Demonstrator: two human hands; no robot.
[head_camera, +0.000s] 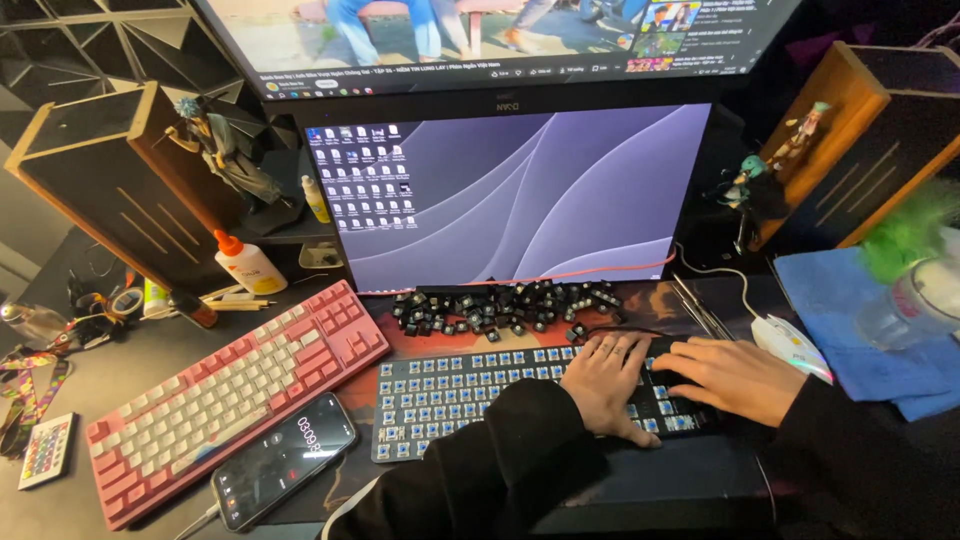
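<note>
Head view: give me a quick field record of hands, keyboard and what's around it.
left hand: flat on the stripped keyboard
right hand: on its right end
keyboard state: most caps off, blue switches bare
loose keycaps: black pile behind the keyboard
pink keyboard: to the left, caps on
phone: in front of the pink keyboard
mouse: white, to the right

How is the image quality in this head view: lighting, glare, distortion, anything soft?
Head view: the room is dim, lit mostly by the lower monitor; the phone screen shows a faint sheen; wide-angle bending tilts the wooden speakers outward; both hands on the stripped keyboard look sharp; the green fuzzy thing at the right edge is soft.
</note>
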